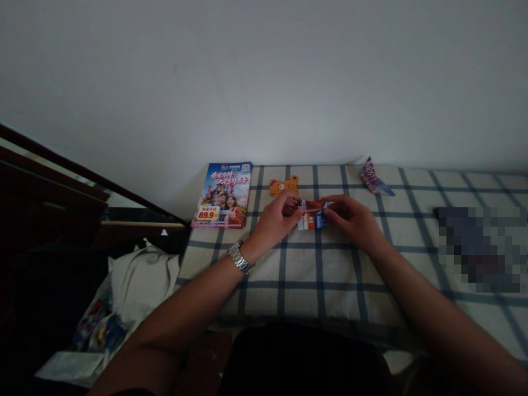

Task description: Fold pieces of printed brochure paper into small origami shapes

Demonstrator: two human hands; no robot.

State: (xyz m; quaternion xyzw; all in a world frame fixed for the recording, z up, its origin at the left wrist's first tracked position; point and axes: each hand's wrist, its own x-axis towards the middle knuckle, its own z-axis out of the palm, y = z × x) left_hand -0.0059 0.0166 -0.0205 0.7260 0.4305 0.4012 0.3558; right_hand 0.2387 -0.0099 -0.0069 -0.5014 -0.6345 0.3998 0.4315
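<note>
Between my two hands is a small piece of printed, glossy paper [312, 215], folded, in red, white, yellow and blue. My left hand [281, 214], with a metal-band watch on its wrist, pinches the paper's left end. The right end is pinched by my right hand [350, 217]. Just beyond my left fingers, a brown cartoon bear [284, 185] shows on the checked cloth. To the left lies a stack of printed flyers [223, 195] with a yellow price mark. A folded paper piece [374, 177] with a similar print stands near the wall on the right.
A checked cloth [264, 286] covers the surface I work on, which meets a pale wall [264, 82] at the back. A dark pixelated object [480, 250] lies at the right. Bags [140, 280] and a dark wooden frame [49, 198] are at the left.
</note>
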